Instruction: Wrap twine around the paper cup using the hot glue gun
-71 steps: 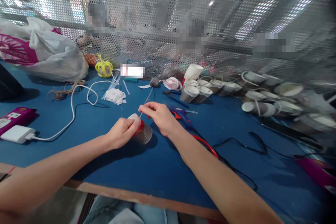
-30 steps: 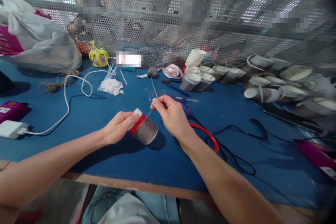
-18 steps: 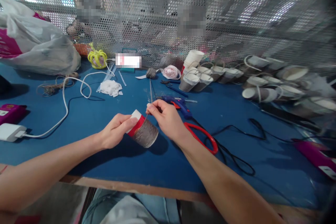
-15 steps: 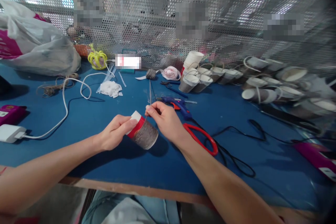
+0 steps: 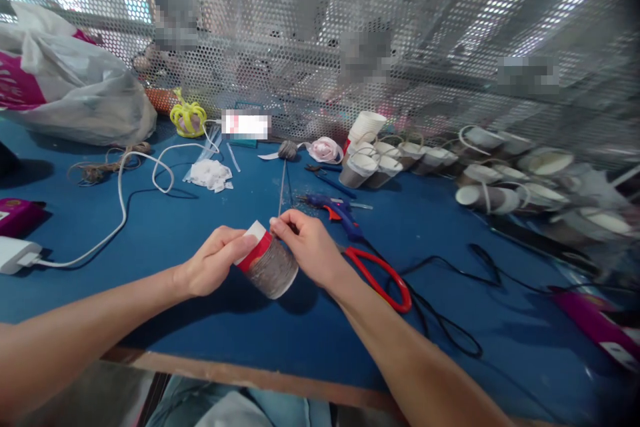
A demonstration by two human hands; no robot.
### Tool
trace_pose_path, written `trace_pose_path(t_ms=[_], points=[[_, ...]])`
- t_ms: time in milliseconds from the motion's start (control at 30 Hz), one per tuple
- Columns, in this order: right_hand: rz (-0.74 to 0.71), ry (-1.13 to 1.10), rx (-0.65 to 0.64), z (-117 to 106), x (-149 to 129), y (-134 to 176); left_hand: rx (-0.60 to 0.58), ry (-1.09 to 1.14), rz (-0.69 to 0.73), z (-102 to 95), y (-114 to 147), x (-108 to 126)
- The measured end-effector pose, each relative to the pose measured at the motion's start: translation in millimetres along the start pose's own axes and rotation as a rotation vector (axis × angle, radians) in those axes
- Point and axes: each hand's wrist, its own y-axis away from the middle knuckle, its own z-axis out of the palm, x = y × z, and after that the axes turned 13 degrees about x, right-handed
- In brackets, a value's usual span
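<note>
From where I stood, the person's left hand [image 5: 213,263] was clamped on the rim end of a paper cup [image 5: 273,270], thumb along its white edge. The cup was held tilted over the blue table [image 5: 300,350], its base toward the right, grey cord wound round its side below a bare red band. The right hand [image 5: 309,247] pinched the cord [image 5: 283,188], thumb and finger together, just beside the cup. The strand ran back to a small ball [image 5: 287,149]. A blue glue gun [image 5: 344,215] lay near the right hand, beyond the red-handled scissors [image 5: 405,297].
</note>
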Motion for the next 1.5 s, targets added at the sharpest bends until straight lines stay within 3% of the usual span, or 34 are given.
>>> trace_pose_path(t_ms=[333, 567, 767, 867, 967, 1133, 1233, 1367, 1500], points=[[0.013, 0.015, -0.034, 0.5, 4.1, -1.0, 0.017, -0.007, -0.051, 2.2, -0.7, 3.7], [-0.001, 0.039, -0.076, 1.7, 3.2, 0.6, -0.002, -0.034, 0.029, -0.4, -0.5, 0.5], [0.023, -0.069, -0.057, -2.5, 2.5, -1.0, -0.049, -0.229, 0.186, -3.4, -1.5, 6.8], [0.076, -0.189, -0.207, -13.3, 1.2, -3.8, -0.007, -0.262, 0.199, -6.8, -4.3, 9.9], [0.081, -0.213, -0.336, -21.9, 0.7, -6.1, -0.018, -0.273, 0.128, -10.9, -10.6, 9.5], [-0.075, -0.006, -0.178, -18.1, 3.6, -6.3, 0.004, -0.083, -0.109, -12.9, -20.8, 2.0], [-0.149, 0.110, -0.178, -12.9, 3.7, -5.3, 0.014, 0.017, -0.179, -11.7, -21.4, -1.6], [-0.137, -0.011, -0.242, -9.6, 2.3, -4.6, -0.018, -0.036, -0.201, -9.7, -17.5, 0.0], [-0.120, -0.153, -0.220, -7.1, 1.6, -3.1, -0.079, -0.105, -0.220, -4.2, -14.7, 2.0]])
